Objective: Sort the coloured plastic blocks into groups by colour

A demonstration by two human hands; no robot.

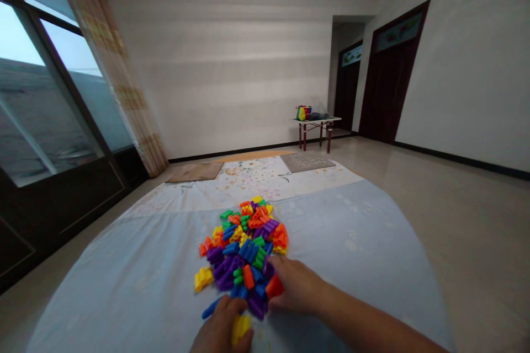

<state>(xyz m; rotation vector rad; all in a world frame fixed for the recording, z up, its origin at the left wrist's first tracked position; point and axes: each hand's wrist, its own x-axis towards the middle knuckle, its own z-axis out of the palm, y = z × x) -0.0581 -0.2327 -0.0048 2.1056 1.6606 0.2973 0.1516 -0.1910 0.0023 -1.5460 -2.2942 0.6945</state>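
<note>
Pile of blocks (248, 245): it lies on the light blue cloth (351, 265), directly in front of us, and both our hands are at its near side. In our judgement, we handle it best from the outside, because a block under others may drag its neighbours.
Left hand (223, 320): the fingers and thumb of this grip are curled, and they appear to have hold of one block. How firmly we press, we cannot tell. A gentle pinch should be sufficient, since the block looks like light plastic.
Yellow block (240, 330): it is between the thumb and the fingers of the left hand, nearer to us than the pile.
Right hand (296, 284): this grip is partly open around the near right edge of the pile. Whether it holds a block or only touches, we cannot tell. We do well to close the fingertips on one block only.
Red block (274, 287): it sits in the mouth of the right grip.
Purple block (257, 305): it lies between our two hands, at the near edge.
Blue block (211, 308): it is just beside the left fingers, so we should be careful not to push it with the knuckles.
</note>
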